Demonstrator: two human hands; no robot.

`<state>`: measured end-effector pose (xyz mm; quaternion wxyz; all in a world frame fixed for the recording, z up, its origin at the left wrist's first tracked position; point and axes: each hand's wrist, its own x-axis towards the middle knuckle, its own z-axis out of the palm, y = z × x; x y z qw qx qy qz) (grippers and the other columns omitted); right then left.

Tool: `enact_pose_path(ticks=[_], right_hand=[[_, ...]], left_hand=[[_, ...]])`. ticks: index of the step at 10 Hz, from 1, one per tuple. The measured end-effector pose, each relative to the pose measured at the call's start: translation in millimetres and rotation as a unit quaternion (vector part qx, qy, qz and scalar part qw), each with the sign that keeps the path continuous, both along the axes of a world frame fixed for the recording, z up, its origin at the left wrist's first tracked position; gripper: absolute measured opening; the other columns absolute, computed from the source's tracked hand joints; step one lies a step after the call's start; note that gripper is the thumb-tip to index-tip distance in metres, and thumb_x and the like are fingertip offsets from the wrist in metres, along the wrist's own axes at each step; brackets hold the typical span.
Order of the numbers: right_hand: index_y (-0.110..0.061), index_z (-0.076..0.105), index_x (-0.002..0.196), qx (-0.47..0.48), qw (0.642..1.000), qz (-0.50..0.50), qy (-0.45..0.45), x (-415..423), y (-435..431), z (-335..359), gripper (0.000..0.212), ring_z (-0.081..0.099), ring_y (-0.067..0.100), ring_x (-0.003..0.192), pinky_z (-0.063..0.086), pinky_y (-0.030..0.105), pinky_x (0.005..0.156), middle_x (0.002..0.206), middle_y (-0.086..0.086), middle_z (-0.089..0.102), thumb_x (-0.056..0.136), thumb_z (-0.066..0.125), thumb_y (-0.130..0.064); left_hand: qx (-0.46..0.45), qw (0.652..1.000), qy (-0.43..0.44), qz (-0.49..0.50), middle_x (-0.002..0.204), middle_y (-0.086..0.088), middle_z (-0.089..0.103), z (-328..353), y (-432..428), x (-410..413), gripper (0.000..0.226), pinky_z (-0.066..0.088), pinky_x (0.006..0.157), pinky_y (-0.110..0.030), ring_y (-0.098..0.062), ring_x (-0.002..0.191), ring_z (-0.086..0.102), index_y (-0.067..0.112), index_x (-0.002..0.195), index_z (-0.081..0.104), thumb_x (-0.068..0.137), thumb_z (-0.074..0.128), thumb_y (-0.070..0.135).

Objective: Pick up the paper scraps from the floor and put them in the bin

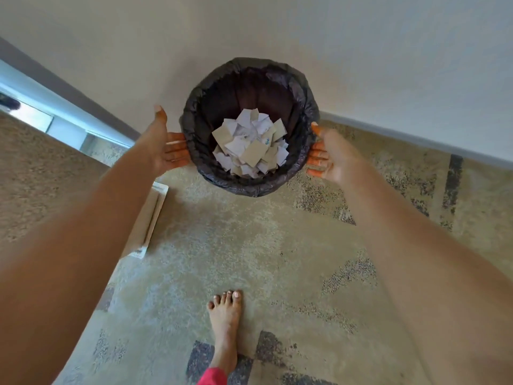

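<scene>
The bin (249, 126) is round and has a black bag (194, 151) tucked over its rim. It sits out in front of the person, close to the pale wall (361, 51), and looks tipped a little toward the camera. Inside lies a heap of paper scraps (249, 143), some white and some tan. There are too many, piled on each other, to count one by one.

The left hand (163, 143) presses flat on the left side of the bin, fingers spread and thumb pointing up. The right hand (324, 154) does the same on the right side. So both hands are open but squeezing the bin between them. I cannot tell if the bin is lifted or resting on the floor.

To do this well, I think both hands should push in evenly and keep the bin level, so no scraps slide out. The bag looks slippery, so a firm hold helps.

Counting: one bin, one bag, two hands, one bare foot (224, 326) on the carpet (249, 259). One flat pale thing (150, 218) lies on the carpet to the left. I see no loose scraps on the carpet, so the picking up looks done.
</scene>
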<state>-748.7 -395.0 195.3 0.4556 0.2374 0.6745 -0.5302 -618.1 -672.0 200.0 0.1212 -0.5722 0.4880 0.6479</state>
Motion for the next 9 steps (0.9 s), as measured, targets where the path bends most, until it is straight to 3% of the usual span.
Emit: enact_pose_path(ticks=[1,3,4,5,6,7,8,9], right_hand=[[-0.008,0.052,0.114,0.006,1.0,0.019,0.015,-9,-26,-10,0.039,0.057,0.02,0.094,0.044,0.045,0.097,0.103,0.006,0.061,0.092,0.055,-0.04],[-0.012,0.052,0.123,-0.025,0.999,0.014,0.023,-29,-53,-14,0.044,0.057,0.022,0.106,0.048,0.043,0.088,0.114,0.006,0.06,0.089,0.06,-0.039],[-0.011,0.052,0.121,-0.018,0.999,0.018,0.027,-35,-57,-11,0.043,0.057,0.021,0.104,0.049,0.04,0.079,0.113,0.006,0.06,0.09,0.06,-0.039],[-0.008,0.053,0.12,-0.027,0.999,0.008,0.015,-38,-57,-8,0.041,0.059,0.021,0.101,0.049,0.038,0.072,0.112,0.007,0.061,0.091,0.059,-0.036],[-0.009,0.054,0.124,-0.033,0.999,-0.01,0.008,-33,-55,-7,0.042,0.058,0.023,0.106,0.05,0.041,0.085,0.117,0.008,0.06,0.089,0.061,-0.032],[-0.014,0.048,0.13,-0.006,0.999,-0.031,0.035,-20,-50,-2,0.049,0.05,0.024,0.116,0.045,0.046,0.096,0.129,0.007,0.051,0.086,0.065,-0.027],[-0.014,0.044,0.134,0.004,0.997,-0.055,0.057,-12,-47,10,0.052,0.048,0.023,0.116,0.049,0.044,0.089,0.132,0.006,0.048,0.086,0.064,-0.022],[-0.011,0.042,0.136,0.026,0.993,-0.063,0.1,4,-37,30,0.048,0.048,0.021,0.115,0.049,0.045,0.094,0.132,0.006,0.047,0.09,0.055,-0.012]], left_hand=[[0.011,1.0,0.014,0.004,0.079,-0.004,0.054,-10,-14,-5,0.081,0.057,0.056,-0.027,-0.018,0.068,0.048,0.006,0.098,0.061,0.088,0.019,0.076],[-0.044,0.999,0.002,-0.002,0.102,-0.005,0.07,-23,-33,-17,0.077,0.053,0.085,-0.035,-0.019,0.094,0.067,0.006,0.107,0.061,0.091,0.022,0.072],[-0.044,0.999,0.007,-0.004,0.102,-0.004,0.07,-21,-37,-22,0.079,0.054,0.081,-0.034,-0.018,0.093,0.067,0.006,0.106,0.062,0.091,0.022,0.072],[-0.056,0.998,0.0,-0.039,0.103,-0.004,0.068,-19,-38,-25,0.075,0.053,0.082,-0.035,-0.017,0.092,0.065,0.008,0.094,0.062,0.092,0.02,0.07],[-0.086,0.995,-0.006,-0.054,0.106,-0.007,0.067,-17,-33,-25,0.069,0.051,0.087,-0.037,-0.02,0.093,0.063,0.011,0.089,0.06,0.094,0.021,0.067],[-0.168,0.982,-0.041,-0.075,0.113,-0.011,0.06,-8,-17,-23,0.07,0.046,0.092,-0.038,-0.025,0.102,0.057,0.007,0.117,0.056,0.095,0.023,0.065],[-0.298,0.941,-0.096,-0.131,0.117,-0.015,0.058,4,-6,-22,0.072,0.042,0.084,-0.038,-0.028,0.1,0.052,0.002,0.126,0.052,0.097,0.023,0.061],[-0.447,0.871,-0.055,-0.197,0.123,-0.02,0.054,22,22,-20,0.065,0.041,0.092,-0.046,-0.035,0.109,0.052,0.001,0.123,0.053,0.099,0.026,0.055]])
